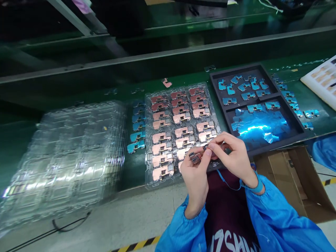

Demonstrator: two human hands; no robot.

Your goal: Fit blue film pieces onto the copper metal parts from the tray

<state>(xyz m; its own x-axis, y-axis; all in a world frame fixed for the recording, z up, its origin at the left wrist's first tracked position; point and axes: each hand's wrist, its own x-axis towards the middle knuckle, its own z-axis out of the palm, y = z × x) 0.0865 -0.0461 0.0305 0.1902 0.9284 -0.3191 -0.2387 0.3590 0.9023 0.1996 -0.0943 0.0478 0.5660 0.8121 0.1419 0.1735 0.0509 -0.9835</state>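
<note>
My left hand (195, 173) and my right hand (232, 154) meet in front of my chest, both pinched on one small copper-coloured metal part (198, 155). The fingertips of both hands press on its edges. Just beyond my hands lies a clear plastic tray (148, 140) filled with rows of the same copper parts (181, 119). A black two-compartment tray (294, 112) to the right holds blue-filmed parts (243, 86) and loose blue film pieces (259, 126).
A stack of clear blister trays (65, 157) lies at the left. More blue-filmed parts (136, 129) sit between that stack and the copper tray, and others (296, 105) right of the black tray. A cardboard box (296, 178) stands at the lower right, a white sheet (321, 82) at the far right.
</note>
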